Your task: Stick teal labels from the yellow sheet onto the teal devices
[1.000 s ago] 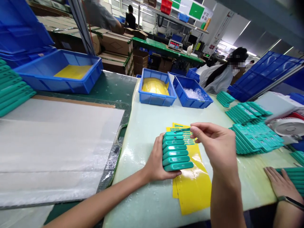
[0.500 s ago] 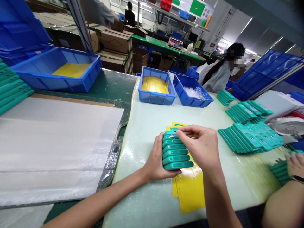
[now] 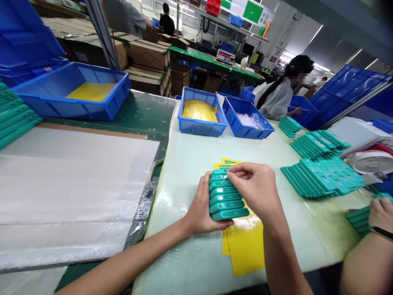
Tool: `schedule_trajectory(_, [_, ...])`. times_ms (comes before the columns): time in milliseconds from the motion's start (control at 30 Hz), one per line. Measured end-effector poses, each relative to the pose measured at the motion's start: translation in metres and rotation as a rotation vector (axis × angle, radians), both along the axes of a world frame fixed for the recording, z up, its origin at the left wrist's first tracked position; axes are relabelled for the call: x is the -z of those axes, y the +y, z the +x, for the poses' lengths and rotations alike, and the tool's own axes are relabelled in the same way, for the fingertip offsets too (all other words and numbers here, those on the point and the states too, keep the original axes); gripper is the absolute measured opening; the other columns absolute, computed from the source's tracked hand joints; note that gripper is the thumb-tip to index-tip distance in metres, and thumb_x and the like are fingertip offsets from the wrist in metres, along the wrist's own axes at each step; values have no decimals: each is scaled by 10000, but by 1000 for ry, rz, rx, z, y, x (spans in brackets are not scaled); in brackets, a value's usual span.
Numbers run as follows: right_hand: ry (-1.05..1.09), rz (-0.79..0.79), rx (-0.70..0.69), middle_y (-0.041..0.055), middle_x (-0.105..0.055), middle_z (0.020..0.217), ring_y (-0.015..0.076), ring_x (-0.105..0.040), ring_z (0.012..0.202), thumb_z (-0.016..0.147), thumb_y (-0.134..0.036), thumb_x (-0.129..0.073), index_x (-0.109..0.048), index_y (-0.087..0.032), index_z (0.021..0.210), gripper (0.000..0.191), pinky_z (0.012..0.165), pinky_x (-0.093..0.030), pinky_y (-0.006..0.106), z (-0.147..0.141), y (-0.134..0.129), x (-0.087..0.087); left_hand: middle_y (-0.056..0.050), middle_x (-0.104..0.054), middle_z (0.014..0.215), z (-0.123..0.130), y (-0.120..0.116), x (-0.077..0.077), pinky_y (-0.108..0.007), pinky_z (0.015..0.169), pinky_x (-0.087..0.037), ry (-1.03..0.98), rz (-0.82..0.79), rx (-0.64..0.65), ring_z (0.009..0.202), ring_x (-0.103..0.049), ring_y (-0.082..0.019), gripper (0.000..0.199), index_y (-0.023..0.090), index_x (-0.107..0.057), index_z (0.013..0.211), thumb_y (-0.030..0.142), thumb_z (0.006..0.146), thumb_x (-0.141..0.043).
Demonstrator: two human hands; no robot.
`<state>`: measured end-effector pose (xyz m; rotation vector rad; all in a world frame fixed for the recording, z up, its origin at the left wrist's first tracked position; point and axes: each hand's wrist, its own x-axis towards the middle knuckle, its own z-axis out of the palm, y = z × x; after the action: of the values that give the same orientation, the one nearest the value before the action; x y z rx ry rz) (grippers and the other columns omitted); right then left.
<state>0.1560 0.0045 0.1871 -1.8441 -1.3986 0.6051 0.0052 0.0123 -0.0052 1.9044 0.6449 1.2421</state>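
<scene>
A stack of several glossy green plastic cases [image 3: 226, 197] is held above the table by my left hand [image 3: 201, 205], thumb side and palm wrapped round its left side and underside. My right hand [image 3: 256, 188] is closed in a pinch at the stack's top case, thumb and index fingertip at its upper edge by a small dark spot. Whatever lies between those fingertips is too small to make out. Beneath the hands lie overlapping yellow sheets [image 3: 245, 250], with small green label strips showing at their far end.
Blue bins [image 3: 202, 129] [image 3: 250, 132] stand behind, one with yellow material, one with clear bits. Stacked green cases [image 3: 322, 176] lie at right, near another person's hand [image 3: 380, 213]. Left are a white-covered board [image 3: 76, 192], a large blue bin [image 3: 92, 112] and more green cases [image 3: 15, 119].
My hands and the stack stay almost in place; my right fingers shift slightly at the top case. The person in the background has turned a little, and a hand now shows there.
</scene>
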Motion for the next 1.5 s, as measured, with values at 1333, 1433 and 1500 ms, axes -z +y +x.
schedule_trajectory(1333, [-58,-92,-96,81,-782,977,290,-713,998,760,-107,-704,-702,-218,875,160,953,-537,416,97,-17,152,-249,-381,1748,-7,5,-1,-768,1284,-491,77,93,-85,1615,-480,-560,1507,301,-9,1873,736,798,-972])
schedule_trajectory(1433, [10,-128,-155,61,-751,846,250,-688,844,733,-123,-684,-712,-203,801,109,829,-534,372,99,-16,148,-251,-391,1742,-7,4,0,-762,1301,-480,69,75,-78,1612,-493,-550,1511,287,-14,1871,716,792,-982])
schedule_trajectory(1500, [74,-152,-223,50,-741,775,231,-681,769,735,-188,-699,-724,-200,744,29,767,-536,351,103,-21,137,-256,-390,1744,-7,4,1,-755,1308,-478,64,70,-68,1616,-491,-546,1529,277,-8,1872,700,781,-993])
